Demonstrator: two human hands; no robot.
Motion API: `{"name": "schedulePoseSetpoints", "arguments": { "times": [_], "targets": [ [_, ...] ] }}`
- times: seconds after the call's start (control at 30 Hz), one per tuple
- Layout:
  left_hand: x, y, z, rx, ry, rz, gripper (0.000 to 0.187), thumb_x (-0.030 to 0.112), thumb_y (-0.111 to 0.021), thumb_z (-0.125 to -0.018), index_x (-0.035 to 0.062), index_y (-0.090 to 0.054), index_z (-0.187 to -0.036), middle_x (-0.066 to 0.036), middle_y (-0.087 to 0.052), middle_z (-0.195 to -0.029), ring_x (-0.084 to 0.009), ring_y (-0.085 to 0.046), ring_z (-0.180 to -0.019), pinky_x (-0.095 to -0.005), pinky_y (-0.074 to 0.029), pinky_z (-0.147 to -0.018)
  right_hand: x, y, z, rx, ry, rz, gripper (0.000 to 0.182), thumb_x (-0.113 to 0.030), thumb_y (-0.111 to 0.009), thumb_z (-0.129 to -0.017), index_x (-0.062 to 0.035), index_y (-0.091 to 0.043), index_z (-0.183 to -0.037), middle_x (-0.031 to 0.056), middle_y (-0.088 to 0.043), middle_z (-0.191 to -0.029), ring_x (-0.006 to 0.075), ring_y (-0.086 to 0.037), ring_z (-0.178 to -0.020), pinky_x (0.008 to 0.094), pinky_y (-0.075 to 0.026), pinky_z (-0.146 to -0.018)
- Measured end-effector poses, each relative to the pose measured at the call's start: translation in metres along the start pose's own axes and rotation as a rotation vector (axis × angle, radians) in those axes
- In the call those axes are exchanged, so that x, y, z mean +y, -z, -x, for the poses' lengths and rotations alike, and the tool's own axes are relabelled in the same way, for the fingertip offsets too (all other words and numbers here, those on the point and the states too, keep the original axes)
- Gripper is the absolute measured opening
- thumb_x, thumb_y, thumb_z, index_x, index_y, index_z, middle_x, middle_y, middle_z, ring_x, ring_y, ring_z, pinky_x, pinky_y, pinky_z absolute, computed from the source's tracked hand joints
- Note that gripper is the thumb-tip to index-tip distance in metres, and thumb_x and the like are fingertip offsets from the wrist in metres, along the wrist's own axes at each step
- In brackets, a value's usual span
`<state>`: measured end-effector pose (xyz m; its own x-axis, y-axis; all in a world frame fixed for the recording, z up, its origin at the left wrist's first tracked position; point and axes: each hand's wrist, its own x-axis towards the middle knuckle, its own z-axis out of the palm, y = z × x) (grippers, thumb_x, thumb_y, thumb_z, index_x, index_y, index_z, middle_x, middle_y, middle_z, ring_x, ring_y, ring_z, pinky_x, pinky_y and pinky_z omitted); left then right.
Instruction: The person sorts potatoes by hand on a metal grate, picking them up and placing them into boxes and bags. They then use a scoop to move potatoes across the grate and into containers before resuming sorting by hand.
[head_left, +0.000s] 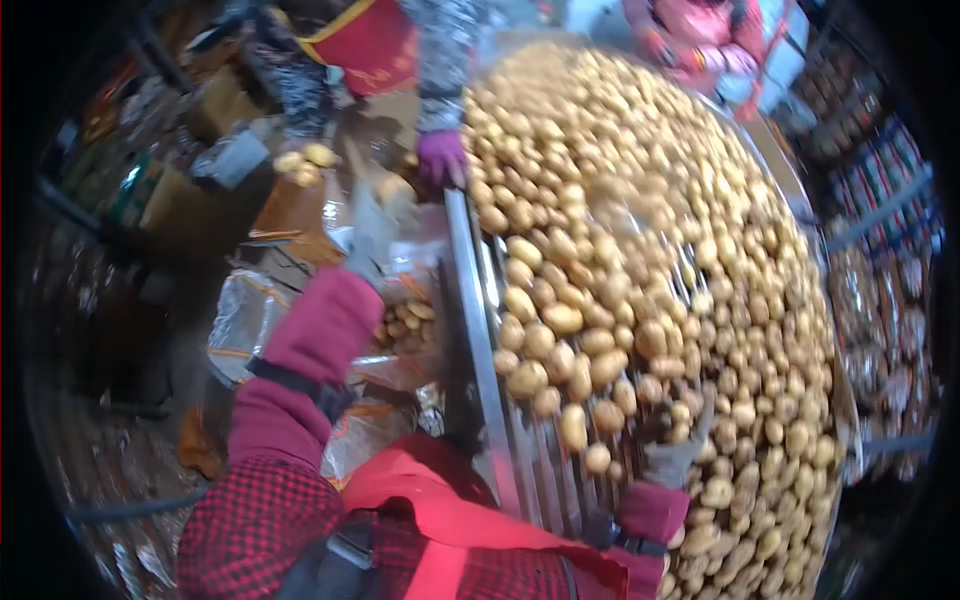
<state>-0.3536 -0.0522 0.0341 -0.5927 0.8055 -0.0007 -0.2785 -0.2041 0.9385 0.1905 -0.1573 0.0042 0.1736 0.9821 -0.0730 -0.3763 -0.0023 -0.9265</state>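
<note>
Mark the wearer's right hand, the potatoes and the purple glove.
Wearer's right hand (674, 460): head view, middle of the hand.
Potatoes (651, 338): head view, one potato near mid-pile.
Purple glove (441, 157): head view, back of the glove.

Dark-banded maroon oversleeves (325, 312) meet red-and-black checked sleeves (255, 515).

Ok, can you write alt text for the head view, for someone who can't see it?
Potatoes cover a slatted metal table; the wearer's grey-gloved right hand is among them. The left hand, blurred, extends beyond the table's left edge, near potatoes in plastic. A co-worker's purple-gloved hand is at that edge; another person is beyond.
</note>
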Motion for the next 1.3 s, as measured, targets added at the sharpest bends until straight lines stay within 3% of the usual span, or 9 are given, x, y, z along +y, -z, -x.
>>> {"name": "schedulePoseSetpoints", "arguments": {
  "times": [0.1, 0.17, 0.4, 0.57, 0.67, 0.77, 0.93, 1.03, 1.3],
  "targets": [
    [0.008, 0.018, -0.062, 0.135, -0.212, -0.875, 0.080, 0.027, -0.076, -0.096, -0.0029, -0.035, -0.159, -0.025, -0.053, -0.151, -0.0327, -0.054, -0.136, -0.0419, -0.041, -0.118, 0.010, 0.012, 0.000, 0.033, 0.132, 0.487, 0.090, -0.015, -0.077, -0.090, 0.0073, -0.023, -0.158, 0.0184, -0.060, -0.144, 0.0252, -0.062, -0.126, 0.0330, -0.049, -0.109],
    [0.011, -0.006, -0.028, -0.041, -0.434, -0.980, 0.073, 0.024, -0.075, -0.095, -0.0027, -0.041, -0.154, -0.024, -0.048, -0.155, -0.0319, -0.052, -0.139, -0.0419, -0.040, -0.119, 0.011, 0.021, -0.011, 0.142, -0.163, -0.326, 0.082, -0.007, -0.073, -0.092, 0.0024, -0.025, -0.158, 0.0176, -0.061, -0.142, 0.0238, -0.061, -0.128, 0.0321, -0.051, -0.107],
    [-0.013, -0.132, 0.182, -1.546, -0.708, -1.054, 0.054, 0.029, -0.076, -0.072, 0.0128, -0.066, -0.122, -0.018, -0.060, -0.131, -0.0383, -0.057, -0.129, -0.0571, -0.047, -0.104, -0.007, -0.006, -0.004, 0.020, -0.156, -0.512, 0.041, -0.032, -0.043, -0.114, -0.0104, -0.047, -0.149, 0.0147, -0.062, -0.144, 0.0248, -0.069, -0.112, 0.0231, -0.060, -0.070],
    [-0.058, -0.156, 0.245, -1.837, -1.078, -0.894, 0.047, 0.020, -0.060, -0.089, 0.0238, -0.057, -0.135, -0.010, -0.056, -0.140, -0.0298, -0.046, -0.144, -0.0692, -0.034, -0.117, -0.025, -0.020, -0.005, 0.174, -0.265, -0.545, 0.053, -0.047, -0.041, -0.113, -0.0153, -0.047, -0.154, 0.0147, -0.067, -0.136, 0.0219, -0.072, -0.096, 0.0220, -0.057, -0.062],
    [-0.087, -0.156, 0.212, -1.754, -1.268, -0.856, 0.048, 0.019, -0.060, -0.088, 0.0315, -0.060, -0.134, -0.004, -0.062, -0.124, -0.0228, -0.051, -0.140, -0.0726, -0.032, -0.117, -0.015, -0.006, -0.005, 0.049, -0.187, -0.436, 0.046, -0.020, -0.049, -0.111, -0.0132, -0.042, -0.156, 0.0081, -0.064, -0.139, 0.0191, -0.070, -0.102, 0.0234, -0.060, -0.069],
    [-0.077, -0.159, 0.181, -1.688, -1.303, -0.955, 0.050, 0.022, -0.057, -0.089, 0.0407, -0.061, -0.135, -0.004, -0.062, -0.118, -0.0224, -0.053, -0.138, -0.0753, -0.033, -0.112, -0.034, -0.022, -0.008, 0.115, -0.312, -0.602, 0.059, -0.054, -0.031, -0.113, -0.0151, -0.045, -0.156, 0.0140, -0.067, -0.135, 0.0181, -0.072, -0.101, 0.0203, -0.055, -0.061],
    [-0.086, -0.171, 0.120, -1.603, -1.305, -1.113, 0.038, 0.022, -0.056, -0.091, 0.0355, -0.058, -0.126, -0.006, -0.059, -0.132, -0.0261, -0.051, -0.139, -0.0755, -0.036, -0.106, -0.022, -0.018, -0.001, 0.077, -0.076, -0.201, 0.063, 0.007, -0.053, -0.100, -0.0064, -0.034, -0.159, 0.0108, -0.039, -0.164, 0.0236, -0.063, -0.128, 0.0160, -0.058, -0.070],
    [-0.090, -0.170, 0.090, -1.581, -1.293, -1.239, 0.043, 0.023, -0.061, -0.088, 0.0375, -0.062, -0.129, -0.007, -0.058, -0.144, -0.0324, -0.049, -0.143, -0.0749, -0.031, -0.114, -0.016, -0.014, -0.003, 0.080, -0.081, -0.294, 0.049, -0.038, -0.040, -0.114, -0.0152, -0.040, -0.158, 0.0121, -0.060, -0.145, 0.0230, -0.068, -0.104, 0.0243, -0.058, -0.069],
    [-0.116, -0.209, 0.006, -1.113, -1.447, -1.444, 0.049, 0.022, -0.066, -0.084, 0.0367, -0.066, -0.132, -0.005, -0.058, -0.148, -0.0334, -0.051, -0.140, -0.0664, -0.029, -0.119, -0.035, -0.026, -0.004, 0.094, -0.208, -0.505, 0.051, -0.036, -0.041, -0.115, -0.0074, -0.041, -0.157, 0.0199, -0.063, -0.135, 0.0194, -0.070, -0.096, 0.0210, -0.057, -0.067]
  ]
}}
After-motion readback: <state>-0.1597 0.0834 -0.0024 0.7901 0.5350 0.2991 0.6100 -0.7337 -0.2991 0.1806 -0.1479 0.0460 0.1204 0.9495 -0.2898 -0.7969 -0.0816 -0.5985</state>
